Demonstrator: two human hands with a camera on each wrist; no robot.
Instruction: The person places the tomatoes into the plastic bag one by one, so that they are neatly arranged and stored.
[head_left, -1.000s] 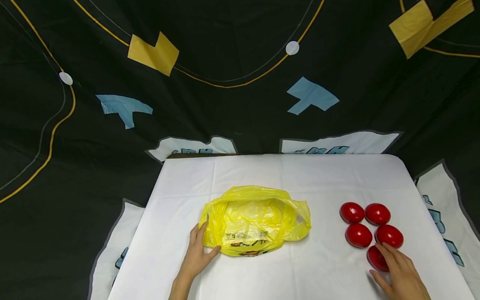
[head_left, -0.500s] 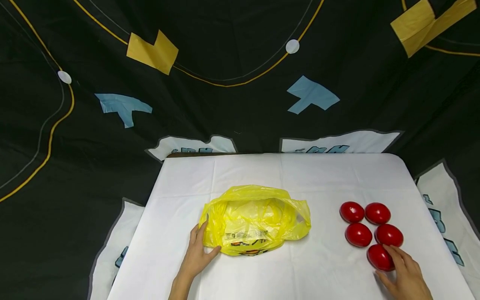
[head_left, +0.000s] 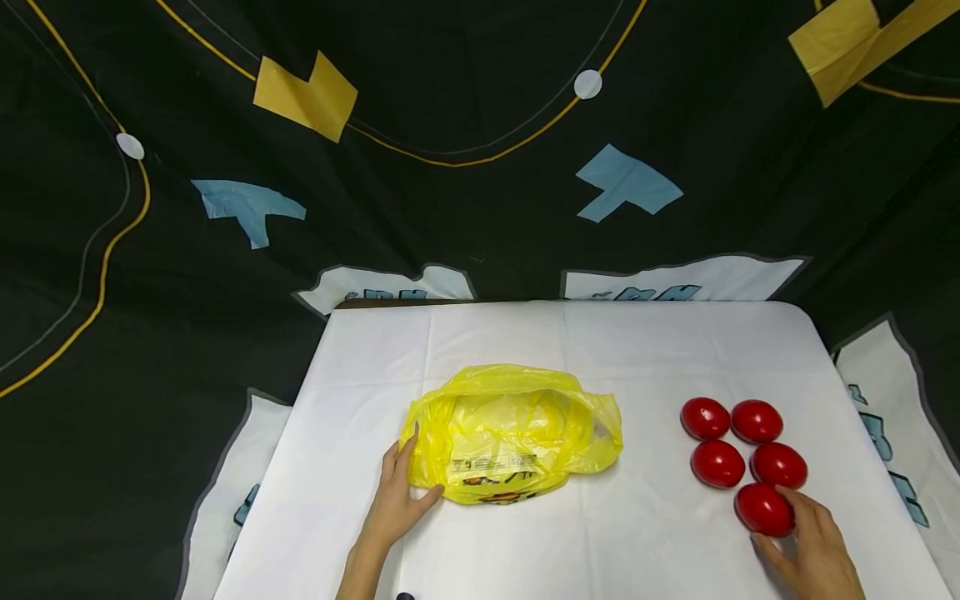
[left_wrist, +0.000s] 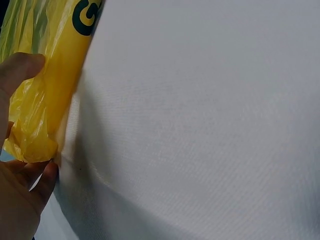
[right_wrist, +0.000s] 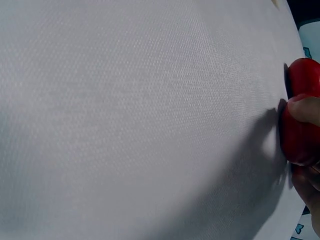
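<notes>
The right hand (head_left: 813, 550) is gripping the nearest red ovoid (head_left: 763, 510) at its right and near side. The thumb (right_wrist: 306, 109) is bearing on one flank, while the fingers are curling about the opposite end. For a sound hold, the pads should be opposing each other across the widest part; a hold on one end alone would probably be letting the glossy shell slip or roll. Pressure should be staying light, since whether the shell is rigid or soft is not showing.

Just beyond, four other red ovoids (head_left: 717, 464) are resting in two loose rows on the right of the table. One of them is sitting very close to the gripped piece; whether the two are touching is unclear. Fingertips should be avoiding that neighbour, as a nudge could be setting it rolling.

The left hand (head_left: 397, 504) is bracing the left end of the yellow plastic bag (head_left: 517, 433), thumb and fingers spreading apart and touching the film without clenching. The bag is lying slightly left of centre, its mouth gaping narrowly and its printed side facing near. Steady, gentle contact should be serving best here, because thin film is likely to be creasing or sliding under a sharp push. Underneath, the white tablecloth (head_left: 637, 550) is covering the table.
</notes>
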